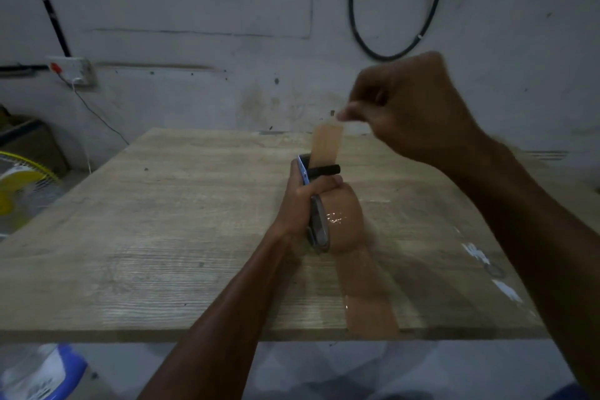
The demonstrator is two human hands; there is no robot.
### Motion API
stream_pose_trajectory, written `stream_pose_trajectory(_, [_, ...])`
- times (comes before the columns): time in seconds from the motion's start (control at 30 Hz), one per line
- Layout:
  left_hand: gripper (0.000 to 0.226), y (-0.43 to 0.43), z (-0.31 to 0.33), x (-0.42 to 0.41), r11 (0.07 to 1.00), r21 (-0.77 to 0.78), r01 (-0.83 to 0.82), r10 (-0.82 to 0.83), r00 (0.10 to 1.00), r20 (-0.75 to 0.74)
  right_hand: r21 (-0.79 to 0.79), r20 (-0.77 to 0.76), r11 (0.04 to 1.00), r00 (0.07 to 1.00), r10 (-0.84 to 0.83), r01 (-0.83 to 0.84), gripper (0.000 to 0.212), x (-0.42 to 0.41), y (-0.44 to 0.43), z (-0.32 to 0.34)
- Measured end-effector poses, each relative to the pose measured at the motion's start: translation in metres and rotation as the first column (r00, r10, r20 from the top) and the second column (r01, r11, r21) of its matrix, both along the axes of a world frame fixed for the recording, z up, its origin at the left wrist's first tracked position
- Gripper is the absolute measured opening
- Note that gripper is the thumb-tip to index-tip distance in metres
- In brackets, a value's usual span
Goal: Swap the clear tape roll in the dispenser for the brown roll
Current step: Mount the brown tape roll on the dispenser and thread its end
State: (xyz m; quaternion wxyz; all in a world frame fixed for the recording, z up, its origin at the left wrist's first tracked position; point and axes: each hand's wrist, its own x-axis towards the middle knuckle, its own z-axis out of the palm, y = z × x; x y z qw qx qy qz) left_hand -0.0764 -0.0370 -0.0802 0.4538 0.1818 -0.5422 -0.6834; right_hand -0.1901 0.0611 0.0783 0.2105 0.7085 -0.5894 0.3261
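Note:
Over the middle of the wooden table (162, 237) my left hand (303, 201) grips the tape dispenser (319, 227), a metal frame with a blue plate and a black roller bar at its far end. The brown roll (347, 221) sits in the dispenser, glossy on its side. A strip of brown tape (326, 144) rises from the roller bar. My right hand (406, 107) pinches the strip's top end, blurred. A clear tape piece or roll (487, 263) lies at the table's right, hard to make out.
A brownish smear or strip (370, 299) runs along the table toward its near edge. A yellow fan (19, 191) stands on the floor at the left. A wall socket (73, 70) with a cable and a black hose (389, 55) hang on the wall. A blue-capped container (45, 370) sits bottom left.

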Motion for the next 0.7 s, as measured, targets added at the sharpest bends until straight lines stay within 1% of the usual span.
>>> stream_pose_trajectory(0.07, [0.051,0.001,0.001,0.001,0.999,0.054,0.000,0.001,1.000,-0.019,-0.165,0.097,0.986,0.995,0.005,0.011,0.020,-0.006,0.021,0.000])
stream_pose_trajectory(0.1, [0.049,0.002,0.001,0.001,0.998,0.058,-0.008,0.009,1.000,-0.021,-0.221,0.149,0.975,0.989,0.007,0.026,0.019,-0.008,0.033,-0.006])
stream_pose_trajectory(0.17, [0.047,0.001,0.000,-0.001,0.998,0.062,-0.028,0.030,0.999,-0.024,-0.264,0.268,0.963,0.963,0.024,0.050,0.019,-0.006,0.051,-0.031])
stream_pose_trajectory(0.23, [0.042,0.001,0.000,-0.003,0.995,0.100,-0.026,0.032,0.997,-0.063,-0.206,0.290,0.978,0.955,0.056,0.006,0.020,0.008,0.061,-0.074])
stream_pose_trajectory(0.27, [0.037,0.004,0.004,-0.005,0.989,0.144,-0.009,0.022,0.996,-0.091,-0.141,0.269,0.990,0.961,0.061,-0.023,0.014,0.019,0.064,-0.096])
stream_pose_trajectory(0.3, [0.032,0.006,0.005,-0.007,0.981,0.196,-0.006,0.028,0.994,-0.107,-0.074,0.222,0.997,0.974,0.053,-0.037,0.008,0.029,0.062,-0.120])
stream_pose_trajectory(0.33, [0.031,0.011,0.009,-0.007,0.968,0.252,-0.015,0.041,0.995,-0.096,-0.010,0.158,1.000,0.987,0.022,-0.021,0.010,0.039,0.060,-0.139])
stream_pose_trajectory(0.4, [0.047,0.017,0.011,-0.009,0.932,0.352,-0.091,0.110,0.993,-0.034,0.086,0.043,0.995,0.997,-0.060,0.057,0.031,0.048,0.049,-0.165])
stream_pose_trajectory(0.43, [0.055,0.017,0.009,-0.008,0.930,0.348,-0.123,0.137,0.991,-0.016,0.112,-0.003,0.987,0.993,-0.120,0.119,0.041,0.050,0.038,-0.174])
stream_pose_trajectory(0.5, [0.060,0.021,0.010,-0.007,0.936,0.315,-0.159,0.175,0.984,-0.025,0.167,-0.053,0.947,0.962,-0.268,0.273,0.053,0.050,0.023,-0.175])
stream_pose_trajectory(0.57, [0.050,0.023,0.014,-0.008,0.922,0.350,-0.165,0.193,0.980,-0.047,0.269,0.009,0.912,0.946,-0.323,0.309,0.051,0.046,0.009,-0.175])
stream_pose_trajectory(0.6, [0.046,0.026,0.018,-0.007,0.919,0.361,-0.157,0.189,0.981,-0.054,0.343,0.073,0.898,0.946,-0.317,0.275,0.047,0.045,0.004,-0.174])
stream_pose_trajectory(0.63, [0.045,0.027,0.018,-0.007,0.922,0.357,-0.150,0.176,0.983,-0.042,0.363,0.136,0.900,0.942,-0.308,0.242,0.046,0.043,-0.001,-0.174])
stream_pose_trajectory(0.7, [0.053,0.031,0.023,-0.006,0.934,0.312,-0.172,0.164,0.985,0.054,0.345,0.278,0.916,0.909,-0.310,0.207,0.043,0.038,-0.010,-0.171])
